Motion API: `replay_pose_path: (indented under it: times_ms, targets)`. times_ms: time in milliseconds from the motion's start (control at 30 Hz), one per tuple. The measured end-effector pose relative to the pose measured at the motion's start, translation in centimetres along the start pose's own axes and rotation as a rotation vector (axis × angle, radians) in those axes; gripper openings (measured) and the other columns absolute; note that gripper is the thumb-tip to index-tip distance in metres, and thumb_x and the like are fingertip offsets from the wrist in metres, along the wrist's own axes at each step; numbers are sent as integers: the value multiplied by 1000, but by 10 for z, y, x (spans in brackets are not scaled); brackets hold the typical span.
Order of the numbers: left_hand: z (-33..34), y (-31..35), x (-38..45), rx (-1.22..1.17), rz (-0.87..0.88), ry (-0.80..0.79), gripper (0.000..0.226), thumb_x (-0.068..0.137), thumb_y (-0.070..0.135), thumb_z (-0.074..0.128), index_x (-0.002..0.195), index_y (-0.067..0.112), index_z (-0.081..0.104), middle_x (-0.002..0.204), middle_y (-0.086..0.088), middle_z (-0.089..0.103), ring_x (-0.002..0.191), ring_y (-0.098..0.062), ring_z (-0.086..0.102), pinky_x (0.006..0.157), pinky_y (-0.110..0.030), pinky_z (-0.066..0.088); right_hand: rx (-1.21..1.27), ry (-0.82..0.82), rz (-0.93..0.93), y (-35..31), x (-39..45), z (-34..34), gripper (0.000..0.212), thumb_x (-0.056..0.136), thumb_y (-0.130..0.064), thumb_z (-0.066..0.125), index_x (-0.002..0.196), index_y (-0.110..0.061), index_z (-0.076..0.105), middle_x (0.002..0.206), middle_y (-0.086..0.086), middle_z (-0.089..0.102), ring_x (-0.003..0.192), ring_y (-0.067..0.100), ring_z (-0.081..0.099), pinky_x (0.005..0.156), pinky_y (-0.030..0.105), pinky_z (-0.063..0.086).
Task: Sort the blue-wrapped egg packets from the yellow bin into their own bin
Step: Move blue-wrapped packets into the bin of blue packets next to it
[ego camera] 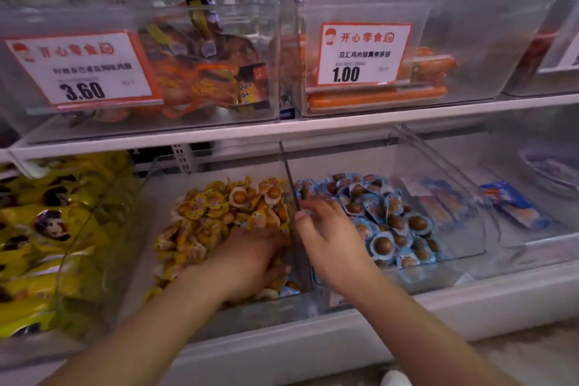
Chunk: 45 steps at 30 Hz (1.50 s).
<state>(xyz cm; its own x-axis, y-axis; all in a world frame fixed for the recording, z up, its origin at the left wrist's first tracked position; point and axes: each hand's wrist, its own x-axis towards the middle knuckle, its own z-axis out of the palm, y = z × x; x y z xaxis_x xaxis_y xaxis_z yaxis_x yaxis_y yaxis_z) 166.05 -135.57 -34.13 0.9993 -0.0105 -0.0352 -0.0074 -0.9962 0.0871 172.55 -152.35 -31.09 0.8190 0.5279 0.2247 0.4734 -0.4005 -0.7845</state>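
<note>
Reaching into the yellow bin, the left hand lies palm-down at its right wall, fingers buried among yellow-wrapped egg packets; whether they hold anything cannot be told. 1 blue-wrapped egg packet shows at that bin's front right corner, just beside the hand. The right hand hovers over the left edge of the blue bin, fingers loosely spread, holding nothing visible, above the blue packets. Price tags read 3.60 and 1.00.
</note>
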Motion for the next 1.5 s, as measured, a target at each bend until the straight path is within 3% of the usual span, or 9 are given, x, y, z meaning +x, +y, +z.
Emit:
replay_pose_path:
  times_ms: [167, 400, 567, 733, 867, 967, 1133, 1333, 1500]
  targets:
    - [-7, -3, 20, 161, -39, -360, 87, 67, 91, 36, 138, 41, 48, 141, 7, 49, 127, -22, 49, 103, -42, 43, 32, -8, 78, 1, 1, -3, 47, 98, -47, 49, 136, -20, 57, 138, 1, 50, 120, 19, 58, 103, 35, 45]
    - [-8, -35, 0, -93, -142, -90, 24, 84, 33, 64, 108, 37, 65, 111, 11, 66, 102, -13, 62, 87, -32, 52, 10, 16, 57, 5, 0, 0, 45, 97, -50, 48, 129, -20, 61, 133, 0, 51, 114, 19, 60, 96, 32, 48]
    - [-20, -43, -11, 111, -151, -53, 20, 81, 44, 60, 98, 33, 63, 98, 9, 66, 98, -17, 61, 78, -31, 39, -12, 28, 29, 7, 0, 4, 44, 98, -50, 45, 126, -21, 62, 129, -1, 53, 108, 17, 62, 83, 27, 44]
    - [-33, -31, -5, 382, -182, -153, 34, 85, 54, 51, 68, 25, 51, 72, 6, 52, 92, -22, 58, 97, -42, 31, -21, 49, 13, 9, 1, 8, 45, 96, -51, 41, 122, -22, 64, 124, -3, 55, 102, 14, 61, 77, 26, 43]
    - [-21, -12, 3, 259, -143, -23, 35, 94, 48, 40, 98, 25, 65, 96, 0, 69, 98, -25, 62, 81, -40, 40, -34, 67, 1, 8, 1, 12, 50, 93, -54, 35, 120, -23, 64, 122, -5, 55, 98, 11, 60, 74, 24, 42]
    - [-16, -1, 13, 94, -220, -97, 51, 87, 68, 33, 109, 32, 63, 101, 3, 69, 97, -23, 63, 69, -37, 34, -42, 80, -4, 7, 1, 14, 52, 91, -55, 33, 118, -23, 64, 121, -5, 56, 97, 12, 61, 76, 29, 47]
    - [-9, 14, 20, 220, -330, -283, 106, 62, 93, 41, 146, 28, 37, 143, -7, 50, 128, -30, 49, 101, -48, 35, -60, 96, -17, 8, 1, 15, 41, 96, -48, 38, 115, -23, 64, 118, -5, 57, 94, 12, 61, 75, 29, 48]
    - [-2, 14, 19, 2, -330, -126, 65, 81, 61, 64, 134, 27, 50, 136, -4, 53, 120, -29, 54, 98, -42, 42, -46, 100, -15, 10, 2, 15, 39, 96, -48, 39, 113, -25, 66, 115, -7, 57, 93, 11, 61, 75, 30, 49]
    - [-6, 4, 17, -143, -302, -235, 48, 76, 47, 71, 117, 28, 56, 119, -1, 62, 106, -23, 60, 89, -38, 52, -48, 107, -17, 12, 2, 15, 42, 94, -51, 37, 112, -26, 66, 114, -7, 57, 92, 10, 61, 72, 27, 46]
